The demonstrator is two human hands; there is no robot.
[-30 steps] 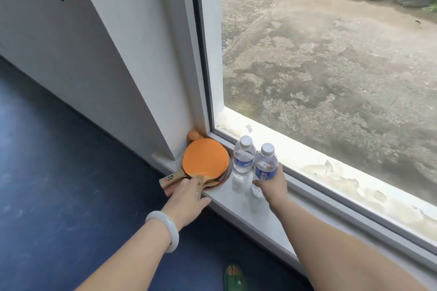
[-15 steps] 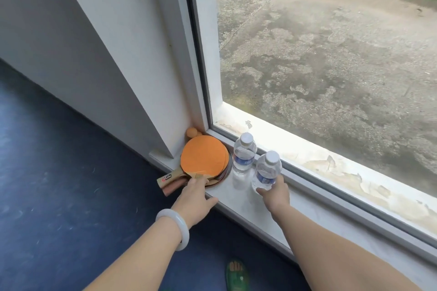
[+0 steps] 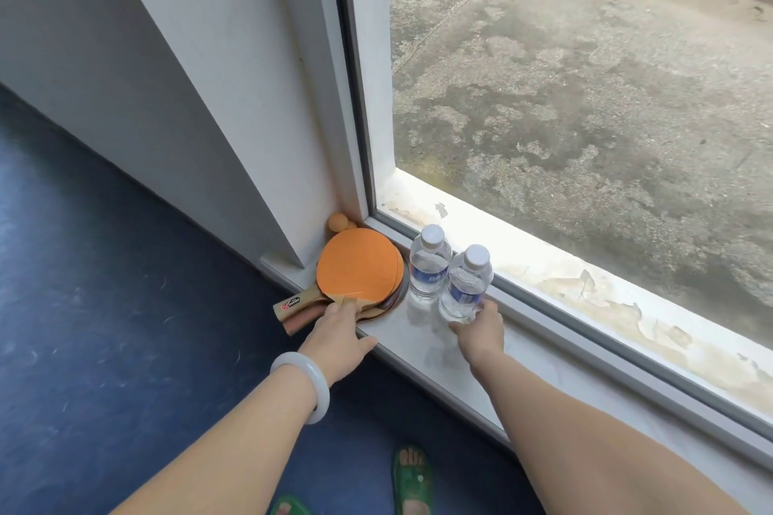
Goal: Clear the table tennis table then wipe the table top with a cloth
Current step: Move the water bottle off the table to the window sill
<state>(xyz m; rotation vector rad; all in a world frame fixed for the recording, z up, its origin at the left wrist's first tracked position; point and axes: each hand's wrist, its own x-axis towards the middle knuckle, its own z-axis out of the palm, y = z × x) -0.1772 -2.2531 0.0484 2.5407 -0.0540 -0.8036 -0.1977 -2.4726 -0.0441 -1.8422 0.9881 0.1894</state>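
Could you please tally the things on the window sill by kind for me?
Water bottles: 2, the far bottle and the near bottle, which the right hand grips.
Paddles: 3 by the handles showing; the stack may hide more.
Orange ball: 1 certain; a second may sit beside it.
Total: 6, at least.

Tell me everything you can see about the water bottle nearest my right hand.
The nearer water bottle is small and made of clear plastic, with a white screw cap and a blue-and-white label round its middle. It stands on the white windowsill by the glass, leaning slightly, beside a second bottle; whether they touch is unclear. The right hand holds its base.
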